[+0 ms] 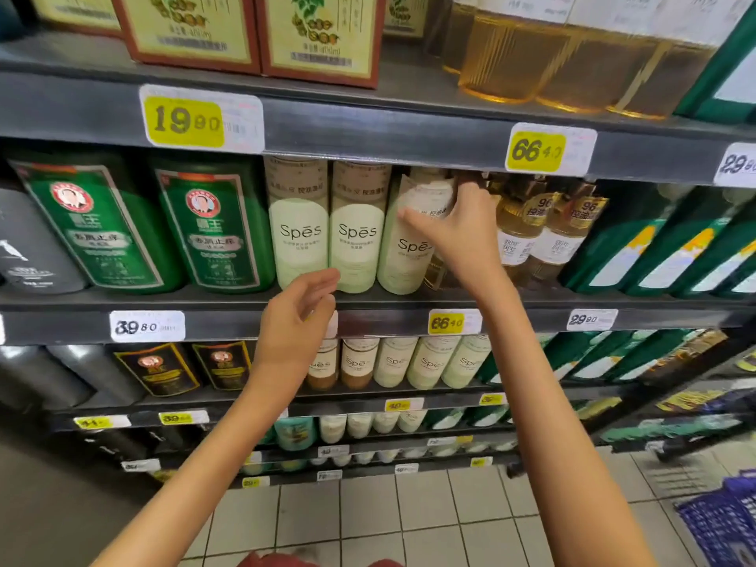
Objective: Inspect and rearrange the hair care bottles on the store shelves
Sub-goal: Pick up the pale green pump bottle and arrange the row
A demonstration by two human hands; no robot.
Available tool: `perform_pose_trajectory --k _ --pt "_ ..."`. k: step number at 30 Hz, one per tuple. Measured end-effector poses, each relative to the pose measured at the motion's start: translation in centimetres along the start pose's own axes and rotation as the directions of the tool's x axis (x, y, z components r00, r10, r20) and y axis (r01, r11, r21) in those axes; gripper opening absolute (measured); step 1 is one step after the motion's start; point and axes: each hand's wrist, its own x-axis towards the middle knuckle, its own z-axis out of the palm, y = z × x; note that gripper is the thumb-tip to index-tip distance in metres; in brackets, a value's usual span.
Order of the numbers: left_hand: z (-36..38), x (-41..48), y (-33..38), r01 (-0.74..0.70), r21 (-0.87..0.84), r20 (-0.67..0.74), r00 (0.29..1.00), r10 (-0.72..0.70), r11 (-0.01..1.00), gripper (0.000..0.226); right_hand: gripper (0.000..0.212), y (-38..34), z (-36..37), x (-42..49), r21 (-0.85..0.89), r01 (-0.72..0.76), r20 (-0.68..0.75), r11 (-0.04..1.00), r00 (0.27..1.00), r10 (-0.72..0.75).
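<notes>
Pale green and smooth-sided, the third Spes bottle (pixel 409 247) leans left on the middle shelf (pixel 368 298) beside two upright ones, with the right hand (pixel 458 227) gripping its upper part. The left hand (pixel 296 321) hovers open and empty just below the shelf edge. The step appears to be straightening this cylindrical bottle; next it likely needs tipping upright, flush with its neighbours.

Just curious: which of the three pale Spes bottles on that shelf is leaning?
The rightmost Spes bottle, gripped by the right hand, leans; its two neighbours stand upright.
</notes>
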Motion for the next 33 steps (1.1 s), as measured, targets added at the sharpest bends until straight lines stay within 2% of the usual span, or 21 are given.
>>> perform_pose_trajectory --k 4,7,10,12,14,16,18,20,22,24,25,27,28,30,31,33 --pt "1.7 -1.3 -0.1 0.023 -0.015 0.003 1.000 -0.023 1.000 0.032 0.049 1.1 0.4 -2.9 0.188 0.160 -0.036 0.969 0.987 -0.156" --pt "2.6 -1.9 0.1 0.015 -0.005 -0.022 1.000 -0.016 1.000 0.034 0.068 1.8 0.3 -4.6 0.338 0.140 -0.044 0.931 0.990 -0.134" --pt "3.0 -3.0 0.2 -0.003 0.059 -0.065 0.998 0.006 0.998 0.034 0.080 2.1 0.0 -6.1 0.351 0.116 -0.052 0.929 0.993 -0.104" --pt "3.5 -3.8 0.0 -0.032 0.185 -0.061 0.997 0.044 0.982 0.047 0.077 1.5 -0.8 -6.9 0.408 0.132 -0.103 0.903 0.990 -0.098" --pt "4.6 -4.7 0.0 -0.027 0.251 -0.047 0.998 0.040 0.968 0.074 0.067 0.6 -1.6 -7.5 0.504 0.128 -0.124 0.854 0.989 -0.075" --pt "6.1 -6.1 0.3 0.015 0.198 -0.063 0.998 -0.002 0.980 0.079 0.049 -0.1 -2.1 -8.6 0.634 0.076 -0.099 0.770 0.995 -0.016" --pt "7.8 -7.8 0.4 0.103 0.140 -0.138 0.987 -0.084 0.985 0.066 0.039 -0.1 -2.2 -9.6 0.716 -0.043 -0.008 0.697 0.998 0.069" --pt "9.0 -9.5 -0.1 0.175 0.027 -0.174 0.970 -0.168 0.984 0.053 0.046 0.4 -2.2 -10.2 0.646 -0.221 0.147 0.730 0.975 0.165" --pt "9.1 -10.9 -0.4 0.240 -0.013 -0.137 0.961 -0.240 0.971 0.047 0.046 1.9 -2.5 -10.6 0.562 -0.394 0.360 0.728 0.908 0.214" --pt "8.6 -11.5 -0.1 0.285 -0.035 -0.016 0.958 -0.285 0.958 0.050 0.046 3.9 -3.1 -11.0 0.594 -0.549 0.594 0.588 0.792 0.140" --pt "8.2 -11.6 0.1 0.309 -0.069 0.060 0.950 -0.305 0.948 0.055 0.052 4.6 -3.3 -11.3 0.627 -0.631 0.674 0.458 0.733 0.089" --pt "7.4 -11.8 0.5 0.371 -0.187 0.250 0.913 -0.321 0.910 0.063 0.077 5.7 -3.4 -11.7 0.645 -0.741 0.759 0.186 0.650 -0.042" --pt "7.2 -12.0 0.5 0.419 -0.273 0.359 0.879 -0.312 0.866 0.067 0.092 6.0 -3.3 -11.8 0.641 -0.761 0.768 0.100 0.631 -0.110" --pt "7.2 -12.3 0.6 0.562 -0.408 0.532 0.787 -0.314 0.719 0.078 0.111 6.2 -3.2 -11.9 0.656 -0.754 0.736 -0.028 0.647 -0.199" --pt "7.1 -12.4 0.6 0.615 -0.434 0.589 0.747 -0.309 0.658 0.082 0.111 6.2 -3.2 -12.0 0.672 -0.737 0.711 -0.068 0.668 -0.220" --pt "6.9 -12.6 0.4 0.620 -0.444 0.641 0.724 -0.255 0.647 0.072 0.108 5.9 -3.1 -12.3 0.703 -0.707 0.682 -0.076 0.701 -0.209"
